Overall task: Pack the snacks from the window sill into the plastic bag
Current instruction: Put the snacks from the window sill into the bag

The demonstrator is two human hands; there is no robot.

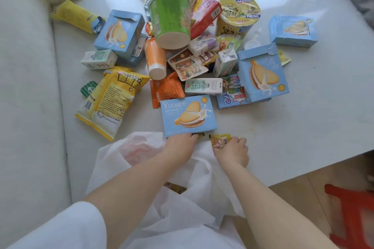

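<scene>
- White sill (303, 119) is seen under a window frame at the top, with a padded wall on the left and wooden floor and a red stool (352, 214) at lower right.
- A white plastic bag (204, 194) is draped over the sill's near edge, its mouth open toward the pile; something yellowish is glimpsed inside, though what it is cannot be told.
- The left hand (179, 147) is laid at the near edge of a blue biscuit box (188, 115), fingers curled onto that edge while the bag rim appears to be held down beneath it.
- A small yellow packet (220, 141) is pinched by the right hand (232, 152), just beside the bag's mouth.
- Packing is judged to be at an early stage: most snacks are left on the sill, among them a green cup (172, 20), a yellow noodle bowl (238, 14), a yellow bag (109, 103), milk cartons and three more blue boxes.
- Open room is left on the right of the sill; the left side is closed off by the wall.
- The bag hangs partly past the edge, so heavier items could drag it off.
</scene>
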